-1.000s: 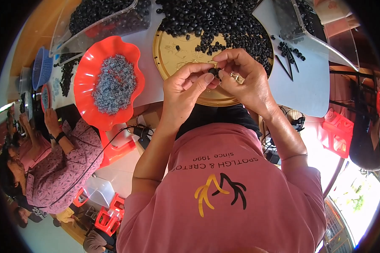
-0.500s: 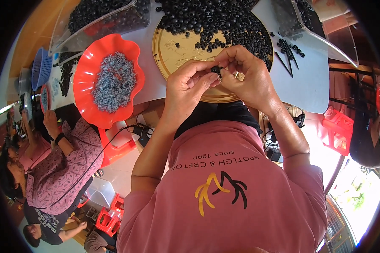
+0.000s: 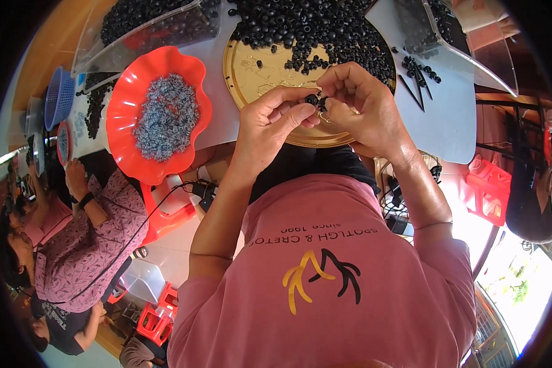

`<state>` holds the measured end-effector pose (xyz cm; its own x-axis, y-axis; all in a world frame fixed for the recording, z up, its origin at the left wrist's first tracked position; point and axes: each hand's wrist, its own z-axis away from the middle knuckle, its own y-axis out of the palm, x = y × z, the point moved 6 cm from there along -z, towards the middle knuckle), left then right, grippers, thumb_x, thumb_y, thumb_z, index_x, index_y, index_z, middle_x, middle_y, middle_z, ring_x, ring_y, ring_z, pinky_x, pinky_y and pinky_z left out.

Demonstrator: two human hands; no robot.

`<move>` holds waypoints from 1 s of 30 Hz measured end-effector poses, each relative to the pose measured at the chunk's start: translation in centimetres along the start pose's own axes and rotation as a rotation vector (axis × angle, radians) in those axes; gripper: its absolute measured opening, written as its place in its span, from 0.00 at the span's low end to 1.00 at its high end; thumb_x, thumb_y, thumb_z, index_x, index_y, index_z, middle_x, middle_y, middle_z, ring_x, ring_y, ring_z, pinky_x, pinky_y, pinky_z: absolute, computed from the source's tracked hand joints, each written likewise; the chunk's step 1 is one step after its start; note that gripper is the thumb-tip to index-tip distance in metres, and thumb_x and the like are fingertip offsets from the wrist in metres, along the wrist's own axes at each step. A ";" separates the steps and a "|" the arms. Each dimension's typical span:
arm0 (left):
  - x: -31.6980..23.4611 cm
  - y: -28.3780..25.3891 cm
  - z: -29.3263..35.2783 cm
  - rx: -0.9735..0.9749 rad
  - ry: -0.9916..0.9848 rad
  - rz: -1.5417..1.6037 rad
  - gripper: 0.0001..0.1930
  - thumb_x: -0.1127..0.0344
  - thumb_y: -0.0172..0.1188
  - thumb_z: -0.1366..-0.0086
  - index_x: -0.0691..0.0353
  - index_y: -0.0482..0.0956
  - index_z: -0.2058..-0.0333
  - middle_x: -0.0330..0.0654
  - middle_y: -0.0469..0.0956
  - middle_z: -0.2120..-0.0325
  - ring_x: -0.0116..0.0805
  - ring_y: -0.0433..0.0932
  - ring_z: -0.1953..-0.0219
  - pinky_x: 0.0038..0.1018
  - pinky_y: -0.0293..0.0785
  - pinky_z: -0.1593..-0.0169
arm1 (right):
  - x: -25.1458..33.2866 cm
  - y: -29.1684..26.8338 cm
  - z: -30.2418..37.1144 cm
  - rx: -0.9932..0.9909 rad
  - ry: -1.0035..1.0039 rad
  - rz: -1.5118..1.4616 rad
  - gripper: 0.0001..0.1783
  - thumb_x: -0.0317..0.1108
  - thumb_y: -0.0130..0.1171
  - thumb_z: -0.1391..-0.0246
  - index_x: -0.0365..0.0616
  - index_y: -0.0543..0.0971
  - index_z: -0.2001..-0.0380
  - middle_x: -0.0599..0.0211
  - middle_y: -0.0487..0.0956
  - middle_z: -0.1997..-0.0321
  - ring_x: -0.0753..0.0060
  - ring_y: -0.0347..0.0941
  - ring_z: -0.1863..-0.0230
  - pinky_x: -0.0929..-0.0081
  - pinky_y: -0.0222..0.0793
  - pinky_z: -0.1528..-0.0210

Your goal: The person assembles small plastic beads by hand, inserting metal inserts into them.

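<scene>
Over the near edge of a round gold tray [image 3: 242, 89], my two hands meet, fingertips close together. My left hand [image 3: 270, 126] is closed in a pinch on a small round black part [image 3: 311, 99]. Beside it, my right hand [image 3: 368, 116] is also pinched. A bit of black shows at its fingertips, too small and covered to name. Many loose black parts [image 3: 306, 30], round and ring-like, cover the far side of the tray. To the left of my left hand sits a red scalloped bowl [image 3: 120, 122] of small grey-blue pieces [image 3: 165, 116].
Clear bins with black parts stand at the back left [image 3: 184, 27] and back right [image 3: 466, 58]. Thin black rods [image 3: 413, 92] and small black parts lie right of the tray. A blue basket [image 3: 60, 98] and a seated co-worker [image 3: 92, 245] are left; a red stool [image 3: 487, 193] is right.
My right fingers have shifted slightly down and curled more, and the black part between my hands shows more clearly. My left hand has barely moved. In the background, a person at lower left has drawn an arm in.
</scene>
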<state>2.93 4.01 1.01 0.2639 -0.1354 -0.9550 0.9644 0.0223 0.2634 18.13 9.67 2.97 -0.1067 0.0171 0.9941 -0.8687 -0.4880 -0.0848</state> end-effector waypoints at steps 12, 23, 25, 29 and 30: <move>-0.6 0.6 -0.3 0.017 0.186 -0.168 0.11 0.78 0.59 0.33 0.73 0.79 0.52 0.42 0.79 0.62 0.27 0.82 0.62 0.21 0.80 0.56 | 2.4 0.5 0.2 -0.084 -0.243 0.432 0.14 0.26 0.62 0.52 0.40 0.78 0.59 0.65 0.79 0.67 0.73 0.75 0.71 0.75 0.73 0.67; -2.2 0.6 0.5 0.089 0.598 -0.300 0.11 0.76 0.64 0.37 0.65 0.81 0.55 0.43 0.76 0.60 0.30 0.78 0.61 0.23 0.77 0.60 | 0.0 -0.1 0.0 0.246 0.289 -0.464 0.14 0.24 0.67 0.47 0.38 0.76 0.57 0.64 0.79 0.62 0.73 0.80 0.63 0.78 0.77 0.57; -1.8 0.5 0.3 0.100 0.583 -0.248 0.11 0.75 0.64 0.37 0.65 0.81 0.55 0.43 0.75 0.58 0.31 0.77 0.58 0.24 0.76 0.57 | -0.6 0.0 0.0 0.258 0.315 -0.518 0.13 0.24 0.67 0.46 0.39 0.75 0.58 0.66 0.78 0.62 0.70 0.81 0.64 0.77 0.79 0.58; -1.4 1.1 -0.4 0.121 0.606 -0.026 0.11 0.74 0.65 0.38 0.64 0.82 0.56 0.44 0.73 0.54 0.35 0.74 0.50 0.28 0.75 0.48 | -1.2 0.5 0.2 0.300 0.300 -0.759 0.13 0.27 0.68 0.46 0.42 0.76 0.59 0.66 0.79 0.61 0.69 0.80 0.63 0.73 0.79 0.57; -1.1 1.1 -0.6 0.127 0.611 -0.026 0.11 0.74 0.65 0.38 0.64 0.82 0.56 0.44 0.73 0.54 0.35 0.74 0.50 0.28 0.75 0.48 | -1.3 1.1 0.4 0.338 0.305 -0.856 0.12 0.28 0.68 0.45 0.44 0.78 0.59 0.68 0.79 0.62 0.73 0.79 0.62 0.73 0.78 0.56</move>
<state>3.74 4.77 2.32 0.2375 0.4575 -0.8569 0.9713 -0.0965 0.2176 17.52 8.77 1.59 0.3345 0.6856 0.6466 -0.5309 -0.4298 0.7304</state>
